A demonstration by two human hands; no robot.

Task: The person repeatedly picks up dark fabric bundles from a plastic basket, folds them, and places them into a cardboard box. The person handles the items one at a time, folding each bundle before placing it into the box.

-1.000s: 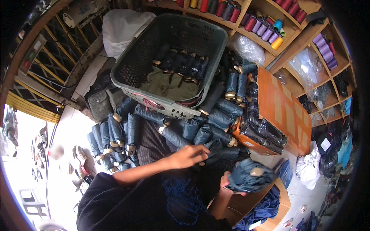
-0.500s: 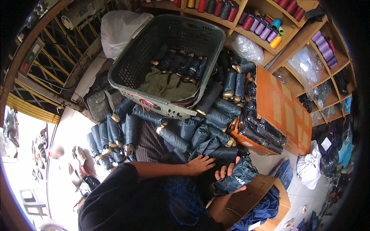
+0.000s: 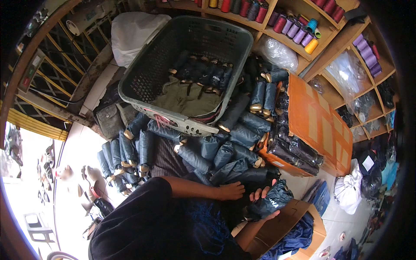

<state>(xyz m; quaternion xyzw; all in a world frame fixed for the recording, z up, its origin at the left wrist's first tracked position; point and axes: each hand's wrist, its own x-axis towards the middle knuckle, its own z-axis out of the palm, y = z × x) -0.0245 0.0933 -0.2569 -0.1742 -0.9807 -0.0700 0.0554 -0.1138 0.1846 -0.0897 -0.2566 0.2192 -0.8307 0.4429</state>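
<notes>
In my right hand (image 3: 260, 194) lies a dark blue-grey pouch (image 3: 272, 202) of thin shiny cloth with pale print, its top end crumpled. The fingers wrap round it above my lap. Beside it my left hand (image 3: 232, 191) has its fingers curled in; what they hold, if anything, is hidden. Just beyond both hands are several plump rolled bundles (image 3: 193, 159) of the same dark cloth with tan ends, heaped between me and the basket. At my right, close under the pouch, stands an open cardboard box (image 3: 319, 225) with dark blue cloth (image 3: 293, 234) inside.
A large grey-green plastic basket (image 3: 173, 122) holds olive cloth and more bundles. To its right stands a taped orange-brown carton (image 3: 318, 121) with black wrapped packs. Shelves of thread spools (image 3: 299, 34) line the back. A white bag (image 3: 348, 184) sits on the floor at right.
My left hand has drawn its outstretched fingers in and shifted slightly right and down, towards the pouch. My right hand still holds the pouch, now slightly farther right.
</notes>
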